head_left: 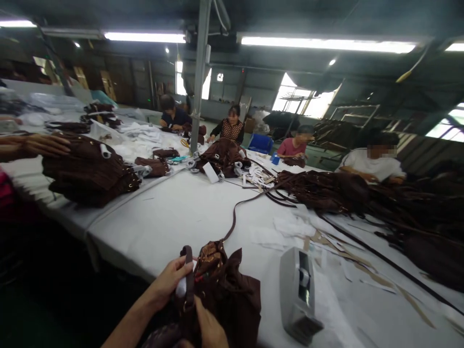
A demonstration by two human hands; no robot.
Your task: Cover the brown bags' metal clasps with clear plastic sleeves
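Note:
A dark brown bag [239, 295] with gold-coloured metal fittings lies at the near edge of the white table. My left hand [172, 280] pinches the upper part of a brown strap [189, 282], with something white beside it. Lower down, my right hand [210, 324] is against the bag near a small ring on the strap; its fingertips are partly hidden behind the brown material. A long thin strap [235, 215] runs from the bag's top across the table towards the middle pile.
A grey tape dispenser [297, 295] stands right of the bag. Brown bags [326, 191] are heaped at right, more [83, 166] at left under another person's hand. Paper strips [362, 266] lie at right. Several people sit across the white table [174, 208]; a metal pole [199, 77] rises beyond.

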